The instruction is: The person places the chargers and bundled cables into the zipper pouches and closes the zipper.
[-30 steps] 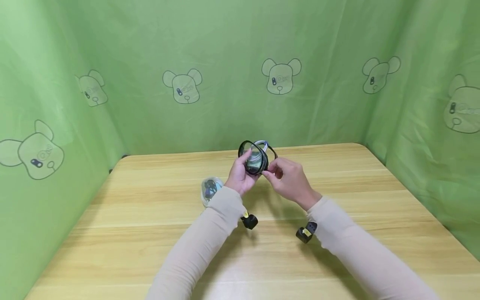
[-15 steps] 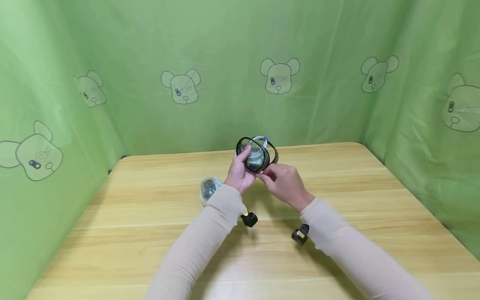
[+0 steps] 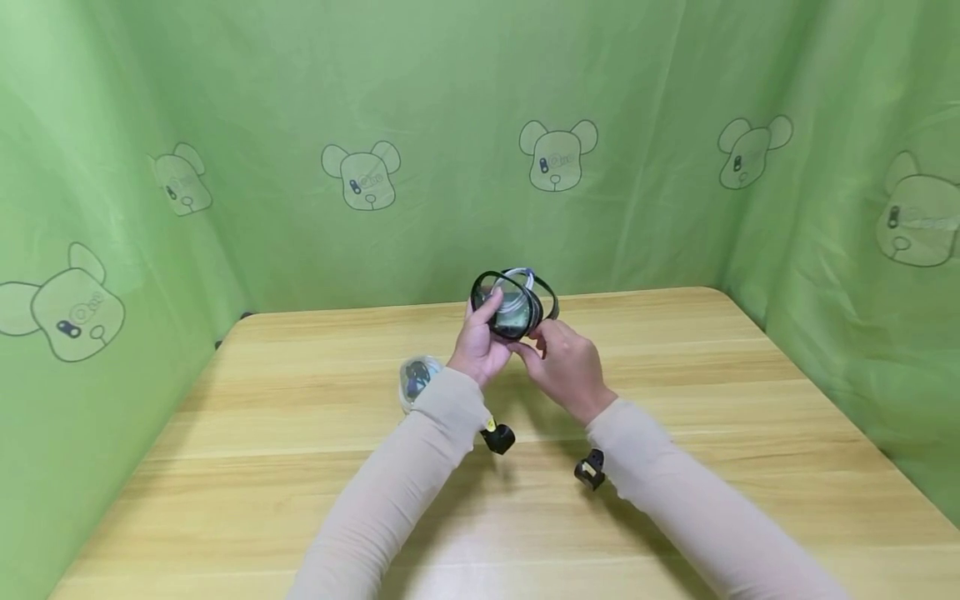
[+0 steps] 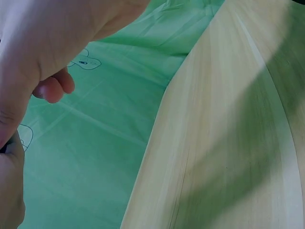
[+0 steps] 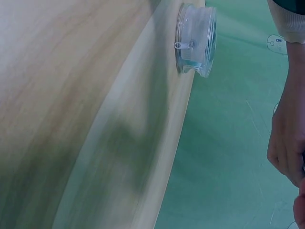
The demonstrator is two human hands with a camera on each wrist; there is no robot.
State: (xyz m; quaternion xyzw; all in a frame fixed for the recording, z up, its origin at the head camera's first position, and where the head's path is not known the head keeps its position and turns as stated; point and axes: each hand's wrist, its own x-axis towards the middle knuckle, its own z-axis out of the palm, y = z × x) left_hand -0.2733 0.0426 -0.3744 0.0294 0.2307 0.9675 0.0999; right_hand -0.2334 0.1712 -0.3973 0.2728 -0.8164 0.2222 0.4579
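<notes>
A round see-through pouch with black edges (image 3: 513, 320) is held up over the far part of the table, its lid tilted away from its base. Inside it sits a coiled white cable (image 3: 519, 280) with a small blue tie. My left hand (image 3: 482, 342) grips the pouch from the left, thumb over its rim. My right hand (image 3: 567, 362) pinches the pouch's lower right edge; what lies between those fingertips is hidden. In the right wrist view the right fingers (image 5: 300, 207) show only at the frame's edge.
A second round clear zip pouch (image 3: 417, 379) with dark and blue contents lies on the wooden table (image 3: 315, 400), left of my left wrist. Its zip pull (image 5: 183, 46) shows in the right wrist view. Green curtains (image 3: 450, 225) enclose the table's back and sides.
My right hand has moved left along the pouch's lower edge, toward my left hand. The held pouch has risen slightly and its lid and base now stand at a different angle.
</notes>
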